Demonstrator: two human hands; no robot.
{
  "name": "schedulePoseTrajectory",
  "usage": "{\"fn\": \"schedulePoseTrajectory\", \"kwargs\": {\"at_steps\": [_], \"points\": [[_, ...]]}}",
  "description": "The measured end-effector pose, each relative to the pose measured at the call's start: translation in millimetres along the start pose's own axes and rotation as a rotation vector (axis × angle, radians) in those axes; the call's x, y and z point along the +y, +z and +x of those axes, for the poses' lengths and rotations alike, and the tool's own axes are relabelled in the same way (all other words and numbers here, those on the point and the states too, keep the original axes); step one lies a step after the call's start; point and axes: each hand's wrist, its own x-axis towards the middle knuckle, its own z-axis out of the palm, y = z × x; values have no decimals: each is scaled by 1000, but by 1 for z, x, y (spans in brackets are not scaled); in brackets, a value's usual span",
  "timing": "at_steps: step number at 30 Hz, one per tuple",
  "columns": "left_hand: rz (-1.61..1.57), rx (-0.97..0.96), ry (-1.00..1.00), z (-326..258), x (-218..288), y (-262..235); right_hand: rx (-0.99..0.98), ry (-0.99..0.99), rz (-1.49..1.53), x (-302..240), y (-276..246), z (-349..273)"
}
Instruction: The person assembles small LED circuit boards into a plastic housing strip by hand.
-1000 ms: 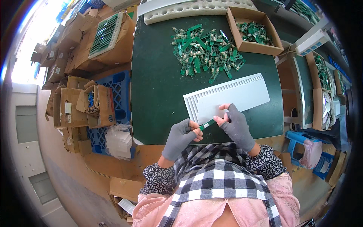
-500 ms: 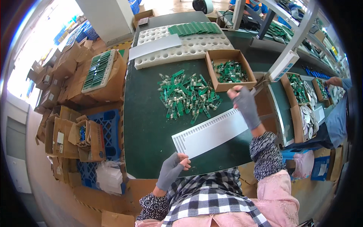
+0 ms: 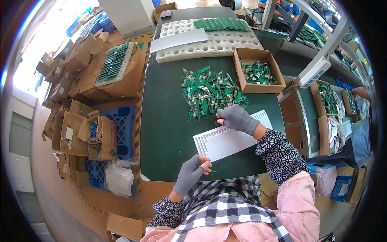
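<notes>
A white slotted plastic panel [image 3: 231,143] lies tilted on the green table, with a row of small slots along its far edge and longer ones at its left end. My left hand [image 3: 190,174], in a grey fingerless glove, pinches the panel's near left corner. Above the panel's far edge is my right hand [image 3: 240,120], gloved alike, its fingers curled beside a loose pile of small green circuit boards [image 3: 207,92]. What those fingers hold, if anything, is hidden.
A cardboard box [image 3: 262,86] of similar boards stands right of the pile. Behind lies a white foam tray [image 3: 225,46] bearing green board panels [image 3: 221,25] and a white strip [image 3: 179,40]. Cartons [image 3: 107,141] and a blue pallet [image 3: 125,117] are at left; a co-worker's hand [image 3: 361,93] shows at right.
My right hand has moved left from the panel's right end to beside the board pile. My left hand stays on the panel's corner. The whole view has shifted slightly.
</notes>
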Motion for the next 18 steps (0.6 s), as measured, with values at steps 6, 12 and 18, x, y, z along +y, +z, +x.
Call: {"fn": "schedulePoseTrajectory", "kwargs": {"at_steps": [6,12,18], "points": [[288,252,394,13,14,2,202,240,493,-35,-41,-9],[600,282,606,29,69,18,-434,407,1092,-58,-66,-19],[568,168,470,16,60,19,-505,464,1142,-68,-56,-39]]}}
